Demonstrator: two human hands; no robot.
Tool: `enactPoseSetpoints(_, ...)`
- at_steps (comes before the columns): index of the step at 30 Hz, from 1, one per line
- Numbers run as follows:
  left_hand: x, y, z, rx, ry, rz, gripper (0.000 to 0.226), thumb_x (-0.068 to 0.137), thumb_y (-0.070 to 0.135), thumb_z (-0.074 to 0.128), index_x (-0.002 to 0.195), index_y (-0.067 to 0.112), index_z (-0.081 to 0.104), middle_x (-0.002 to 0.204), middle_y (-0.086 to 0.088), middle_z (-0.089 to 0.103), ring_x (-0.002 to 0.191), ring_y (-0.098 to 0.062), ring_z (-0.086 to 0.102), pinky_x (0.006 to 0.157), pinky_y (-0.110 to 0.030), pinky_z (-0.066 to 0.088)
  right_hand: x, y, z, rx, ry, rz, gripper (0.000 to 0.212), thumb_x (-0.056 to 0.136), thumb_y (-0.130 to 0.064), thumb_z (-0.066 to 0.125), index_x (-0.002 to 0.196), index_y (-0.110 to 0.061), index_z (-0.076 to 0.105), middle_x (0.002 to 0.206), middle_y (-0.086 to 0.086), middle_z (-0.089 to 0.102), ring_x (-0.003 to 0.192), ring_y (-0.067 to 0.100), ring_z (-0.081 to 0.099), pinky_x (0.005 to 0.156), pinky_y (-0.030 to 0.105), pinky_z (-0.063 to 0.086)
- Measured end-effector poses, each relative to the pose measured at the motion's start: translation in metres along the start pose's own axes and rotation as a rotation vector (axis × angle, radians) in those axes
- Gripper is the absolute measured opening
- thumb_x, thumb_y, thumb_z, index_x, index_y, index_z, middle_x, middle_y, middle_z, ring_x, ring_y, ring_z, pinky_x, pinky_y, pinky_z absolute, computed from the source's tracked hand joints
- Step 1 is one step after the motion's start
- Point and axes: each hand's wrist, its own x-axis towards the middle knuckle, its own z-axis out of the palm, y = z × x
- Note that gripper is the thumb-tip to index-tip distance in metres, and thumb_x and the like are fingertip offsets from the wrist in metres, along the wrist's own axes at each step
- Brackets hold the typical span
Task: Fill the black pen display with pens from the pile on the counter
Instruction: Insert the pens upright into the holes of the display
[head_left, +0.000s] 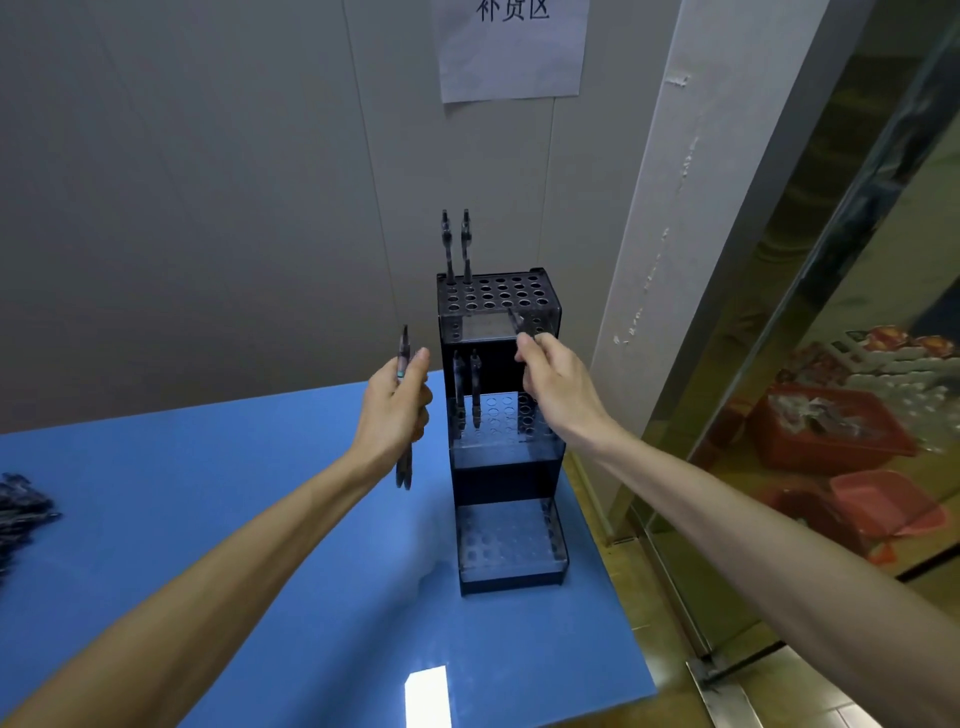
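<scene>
The right hand (556, 384) is pinching a pen (515, 319) over the black pen display (501, 431) near the bench's (208, 493) right edge; the left hand (397, 410) is gripping spare pens (403, 415); the pile (21, 506) is lying at the left edge.

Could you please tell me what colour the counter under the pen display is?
Blue counter, seen best in the head view.

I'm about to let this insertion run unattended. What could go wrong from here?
1. The right hand pinches a dark pen tilted over the tiered black plastic pen display; it may miss a hole.
2. The display stands near the blue counter's right edge; a push might tip it off.
3. The left hand grips several spare pens loosely; one could slip.
</scene>
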Motion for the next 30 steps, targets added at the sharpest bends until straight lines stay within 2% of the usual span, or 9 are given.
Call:
enactPoseSetpoints(3, 0.000, 0.012, 0.004, -0.070, -0.008, -0.027, 0.015, 0.100, 0.022, 0.043, 0.087, 0.016, 0.040, 0.064, 0.001, 0.037, 0.054, -0.016, 0.025, 0.049, -0.030, 0.020, 0.001, 0.000, 0.001, 0.189, -0.006, 0.044, 0.034, 0.108, -0.032, 0.040, 0.088, -0.011, 0.058, 0.060, -0.004, 0.047, 0.054, 0.011, 0.041, 0.053, 0.026, 0.034)
enactPoseSetpoints(5, 0.000, 0.018, 0.004, -0.064, -0.012, 0.030, 0.014, 0.102, 0.019, 0.042, 0.092, 0.012, 0.046, 0.066, -0.002, 0.049, 0.052, -0.018, 0.038, 0.049, -0.030, 0.032, 0.002, 0.001, -0.001, 0.204, 0.001, 0.038, 0.032, 0.106, -0.027, 0.045, 0.087, -0.012, 0.067, 0.066, -0.005, 0.057, 0.061, 0.008, 0.051, 0.057, 0.021, 0.039)
enactPoseSetpoints(9, -0.003, 0.020, -0.004, 0.143, -0.043, 0.269, 0.024, 0.109, 0.031, 0.041, 0.100, 0.013, 0.053, 0.078, -0.004, 0.070, 0.064, -0.026, 0.058, 0.059, -0.037, 0.050, 0.002, 0.001, -0.006, 0.108, 0.010, -0.031, 0.027, 0.103, -0.032, 0.054, 0.099, -0.022, 0.079, 0.093, -0.013, 0.070, 0.092, 0.002, 0.062, 0.085, 0.024, 0.048)
enactPoseSetpoints(11, -0.004, 0.020, -0.007, 0.274, -0.021, 0.336, 0.029, 0.108, 0.039, 0.043, 0.097, 0.015, 0.054, 0.080, 0.001, 0.072, 0.072, -0.028, 0.059, 0.066, -0.042, 0.050, 0.002, 0.002, -0.008, 0.075, -0.006, -0.052, 0.028, 0.103, -0.036, 0.054, 0.108, -0.024, 0.078, 0.110, -0.002, 0.074, 0.109, 0.010, 0.064, 0.099, 0.030, 0.047)
enactPoseSetpoints(14, -0.001, 0.021, -0.011, 0.311, -0.008, 0.351, 0.025, 0.104, 0.042, 0.051, 0.094, 0.021, 0.059, 0.084, 0.005, 0.074, 0.080, -0.023, 0.066, 0.081, -0.049, 0.054, 0.001, 0.001, -0.009, 0.033, -0.030, -0.079, 0.032, 0.102, -0.039, 0.057, 0.106, -0.016, 0.078, 0.098, 0.020, 0.072, 0.090, 0.020, 0.069, 0.085, 0.028, 0.049)
enactPoseSetpoints(16, 0.003, 0.022, -0.013, 0.241, 0.018, 0.328, 0.020, 0.099, 0.039, 0.064, 0.096, 0.019, 0.065, 0.087, 0.003, 0.075, 0.087, -0.016, 0.072, 0.086, -0.045, 0.057, -0.001, -0.001, -0.008, 0.001, -0.010, -0.121, 0.028, 0.100, -0.035, 0.063, 0.098, -0.011, 0.076, 0.084, 0.015, 0.071, 0.072, 0.014, 0.062, 0.073, 0.032, 0.050)
enactPoseSetpoints(19, 0.006, 0.029, -0.011, 0.093, 0.129, 0.242, 0.020, 0.088, 0.032, 0.080, 0.094, 0.015, 0.071, 0.086, -0.004, 0.073, 0.080, -0.005, 0.068, 0.078, -0.030, 0.055, -0.001, -0.006, -0.006, -0.040, 0.068, -0.165, 0.010, 0.094, -0.026, 0.073, 0.095, -0.016, 0.077, 0.082, -0.006, 0.075, 0.078, 0.007, 0.069, 0.078, 0.027, 0.058)
enactPoseSetpoints(22, 0.009, 0.037, -0.008, -0.016, 0.182, 0.153, 0.024, 0.081, 0.029, 0.086, 0.094, 0.012, 0.074, 0.076, 0.006, 0.070, 0.064, 0.005, 0.061, 0.068, -0.021, 0.046, 0.003, -0.008, -0.001, -0.147, 0.124, -0.197, 0.011, 0.090, -0.033, 0.076, 0.093, -0.023, 0.078, 0.081, -0.013, 0.075, 0.079, 0.004, 0.071, 0.078, 0.034, 0.061)
enactPoseSetpoints(30, 0.015, 0.039, 0.008, -0.023, 0.173, 0.164, 0.026, 0.076, 0.027, 0.090, 0.087, 0.010, 0.074, 0.076, 0.003, 0.073, 0.069, -0.001, 0.065, 0.067, -0.015, 0.050, 0.005, -0.021, 0.006, -0.372, 0.113, -0.244, 0.014, 0.091, -0.039, 0.074, 0.095, -0.027, 0.078, 0.081, -0.014, 0.075, 0.078, 0.003, 0.070, 0.078, 0.035, 0.061)
